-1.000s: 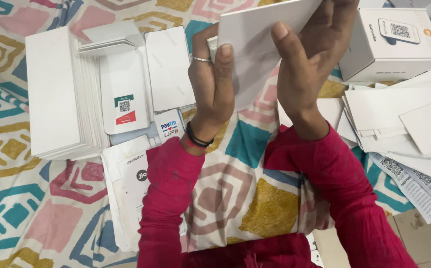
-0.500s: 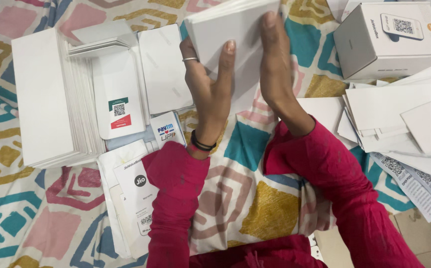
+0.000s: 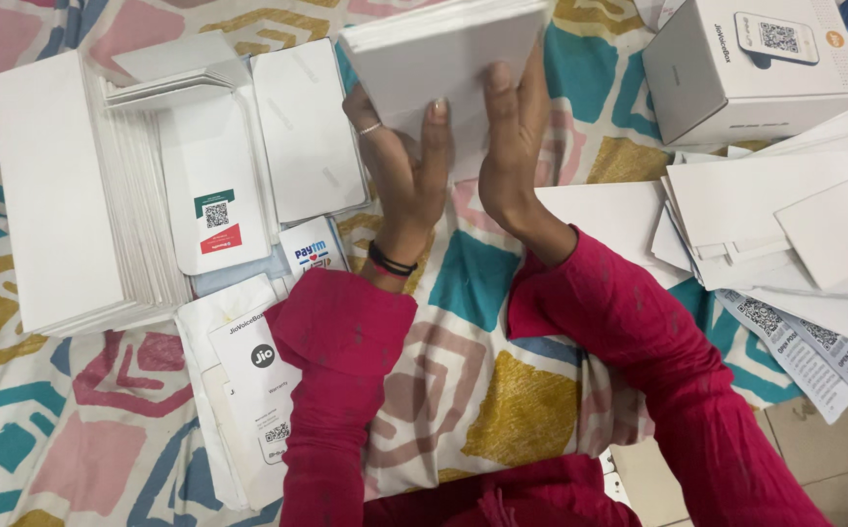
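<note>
Both hands hold one thick stack of white cards [image 3: 444, 59] up over a patterned cloth. My left hand [image 3: 404, 176] grips the stack's lower left side, a ring on one finger and a dark band at the wrist. My right hand [image 3: 512, 146] presses against the stack's lower right side with the fingers pointing up. Both sleeves are deep pink. The stack tilts slightly, its top edge at the frame's upper border.
A tall pile of white cards [image 3: 63, 185] lies at left, with loose white cards [image 3: 307, 127] and a card bearing a code label [image 3: 214, 195] beside it. A white box [image 3: 751, 63] stands upper right. Scattered white sheets [image 3: 785, 224] lie at right, small packets [image 3: 258, 390] lower left.
The stack and both hands have shifted left and lower in view. The stack has turned from a steep tilt to nearly level, and my hands have closed in on its lower edge.
</note>
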